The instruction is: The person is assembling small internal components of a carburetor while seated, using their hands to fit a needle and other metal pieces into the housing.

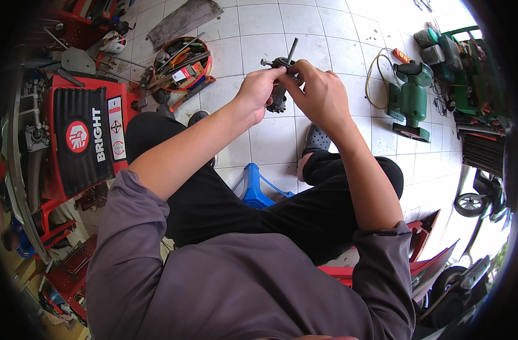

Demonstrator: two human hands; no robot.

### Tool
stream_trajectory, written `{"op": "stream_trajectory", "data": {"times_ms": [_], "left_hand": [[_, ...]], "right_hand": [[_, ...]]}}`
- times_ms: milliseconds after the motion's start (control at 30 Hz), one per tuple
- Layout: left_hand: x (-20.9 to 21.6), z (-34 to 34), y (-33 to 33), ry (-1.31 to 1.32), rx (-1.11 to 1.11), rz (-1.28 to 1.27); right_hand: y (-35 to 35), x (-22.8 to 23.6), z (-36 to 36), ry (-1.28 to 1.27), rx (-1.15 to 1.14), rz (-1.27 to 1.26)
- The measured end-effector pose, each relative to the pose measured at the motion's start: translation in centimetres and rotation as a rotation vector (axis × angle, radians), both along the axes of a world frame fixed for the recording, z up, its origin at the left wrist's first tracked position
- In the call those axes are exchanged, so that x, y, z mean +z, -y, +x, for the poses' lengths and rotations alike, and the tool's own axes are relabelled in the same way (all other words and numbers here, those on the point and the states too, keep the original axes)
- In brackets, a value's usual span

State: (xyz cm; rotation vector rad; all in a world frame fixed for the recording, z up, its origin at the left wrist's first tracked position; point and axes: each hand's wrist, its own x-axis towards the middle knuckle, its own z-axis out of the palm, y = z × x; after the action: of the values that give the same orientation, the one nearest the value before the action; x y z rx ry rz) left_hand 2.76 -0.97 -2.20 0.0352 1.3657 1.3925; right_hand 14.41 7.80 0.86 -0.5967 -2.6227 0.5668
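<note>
Watching the head view, I log the left hand (259, 90) clamped on a dark metal part (279, 100), upper centre. The right hand (322, 93) touches its upper end; I cannot tell whether those fingers grip. Green machine (413, 101) at right.

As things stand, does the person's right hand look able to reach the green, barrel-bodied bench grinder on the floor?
Probably not right away: the right hand is busy at a dark metal part. Otherwise the way looks open, with only a thin yellowish cord on the white floor tiles before the green grinder.
</note>
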Motion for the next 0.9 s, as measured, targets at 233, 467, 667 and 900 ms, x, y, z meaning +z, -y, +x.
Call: {"op": "stream_trajectory", "data": {"times_ms": [233,467,667,900], "left_hand": [[0.06,0.09,-0.08,0.008,-0.004,0.005],[0.21,0.07,-0.06,0.007,-0.007,-0.018],[-0.09,0.07,-0.02,-0.003,-0.016,0.003],[-0.09,0.03,-0.04,0.006,-0.034,0.002]], "right_hand": [[-0.10,-0.17,0.14,0.028,0.014,0.005],[-0.12,-0.18,0.14,0.039,0.016,-0.005],[0.07,0.18,0.04,0.008,0.030,-0.009],[-0.10,-0.45,0.13,-0.010,0.034,0.015]]}}
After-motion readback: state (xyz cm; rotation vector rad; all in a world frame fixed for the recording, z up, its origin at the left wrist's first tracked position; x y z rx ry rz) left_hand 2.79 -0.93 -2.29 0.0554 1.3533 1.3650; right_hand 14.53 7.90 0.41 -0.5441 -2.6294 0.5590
